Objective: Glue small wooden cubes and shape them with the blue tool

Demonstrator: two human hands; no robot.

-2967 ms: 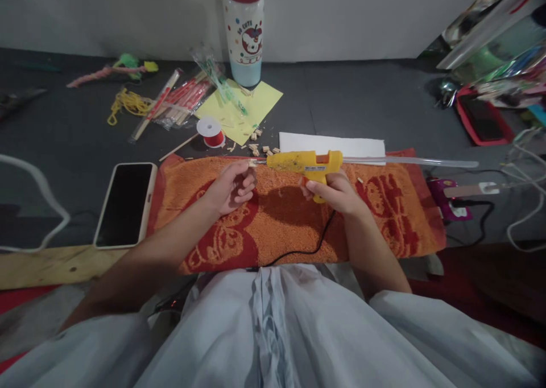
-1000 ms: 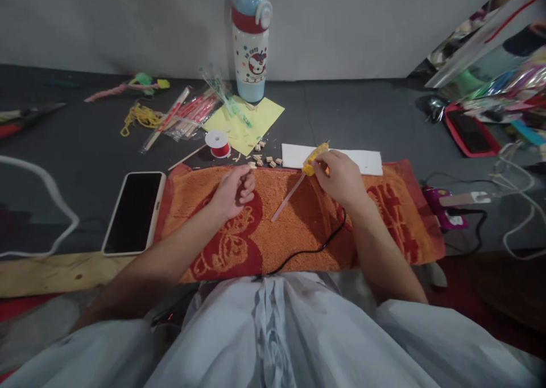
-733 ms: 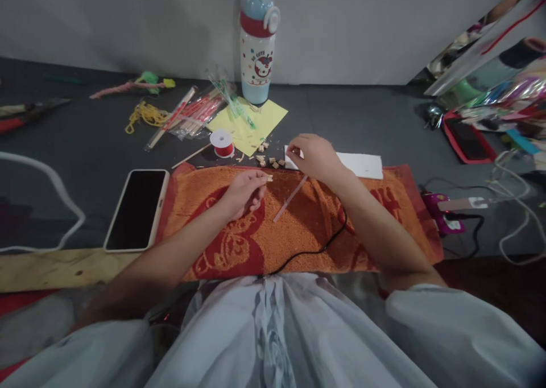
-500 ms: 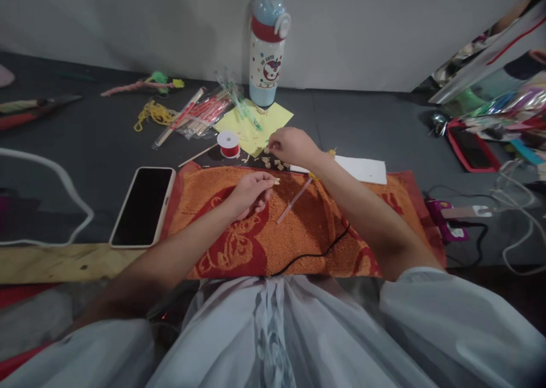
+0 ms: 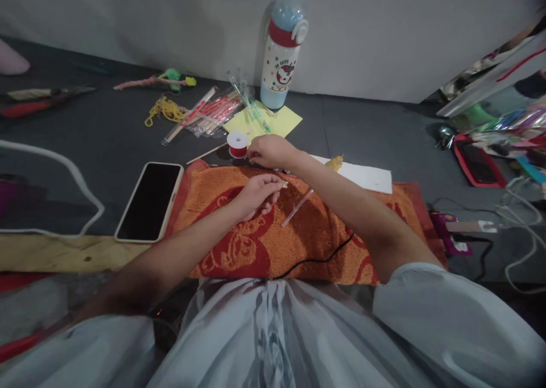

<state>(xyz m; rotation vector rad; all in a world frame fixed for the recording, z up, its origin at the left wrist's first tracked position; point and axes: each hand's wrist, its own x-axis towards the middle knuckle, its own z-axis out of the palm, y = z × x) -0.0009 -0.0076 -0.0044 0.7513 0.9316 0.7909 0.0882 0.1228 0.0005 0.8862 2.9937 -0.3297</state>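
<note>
My left hand (image 5: pixel 256 193) rests on the orange towel (image 5: pixel 324 234), fingers pinched on a small wooden piece (image 5: pixel 283 184). My right hand (image 5: pixel 269 150) reaches past the towel's far edge, fingers curled down beside the red thread spool (image 5: pixel 238 144); what it holds, if anything, is hidden. The yellow glue gun (image 5: pixel 334 162) lies on a white sheet (image 5: pixel 367 175) behind my right forearm. Its clear glue stick (image 5: pixel 297 207) points back over the towel, and its black cord (image 5: pixel 318 258) trails toward me.
A phone (image 5: pixel 149 201) lies left of the towel above a wooden plank (image 5: pixel 63 252). A water bottle (image 5: pixel 281 58) stands at the wall, with yellow paper (image 5: pixel 281 123), packaged sticks (image 5: pixel 205 112) and yellow cord (image 5: pixel 164 109) nearby. Cables and clutter (image 5: pixel 490 149) fill the right.
My right hand set the glue gun down on the white sheet and reached left to the wooden bits by the spool. My left hand kept its pinch. The view shifted left.
</note>
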